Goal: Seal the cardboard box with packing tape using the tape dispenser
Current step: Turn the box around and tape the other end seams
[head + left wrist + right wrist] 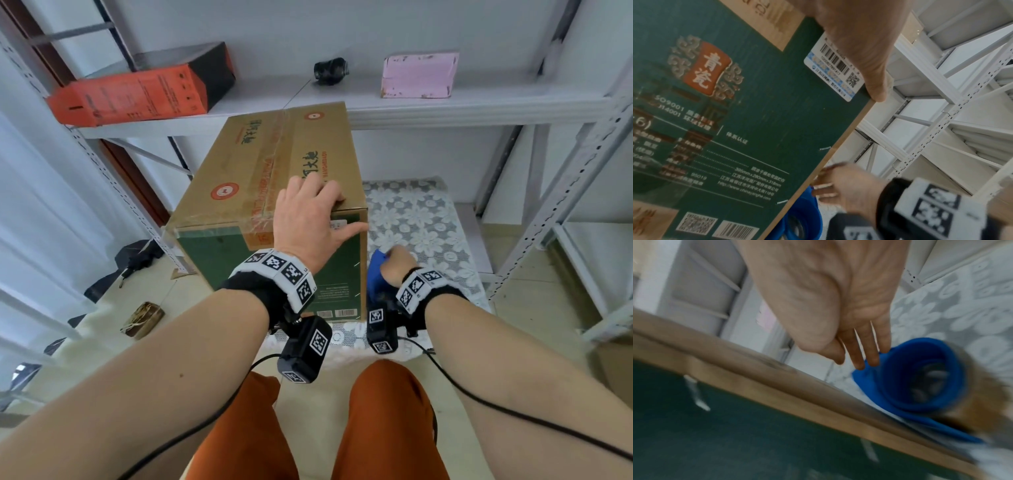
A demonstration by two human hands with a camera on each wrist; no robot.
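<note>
Head view, frame centre: cardboard box [274,192] standing on a lace-patterned tablecloth [421,219], top flaps closed, a strip of clear tape running along the centre seam and down onto the green near face. Left hand [308,222] laid flat over the near right top corner of the box, fingers straight on the top panel, thumb reaching down along the green face toward the right edge. Left wrist view confirms: thumb lies across a white barcode label [834,68] on the green panel, tip at the box's corner edge. Right hand [397,265] low at centre right of the head frame, just beside the box's right side, reaching to the blue tape dispenser [376,274] that sits on the tablecloth against the box. Right wrist view, blurred: fingers [873,353] straight and held together, tips touching the blue rim of the dispenser, not wrapped round it. Upper frame, a white metal shelf [445,109] carries an orange-and-black carton [137,92] at upper left, a small black object [330,70] at top centre, and a pink box [418,75] at upper right.
</note>
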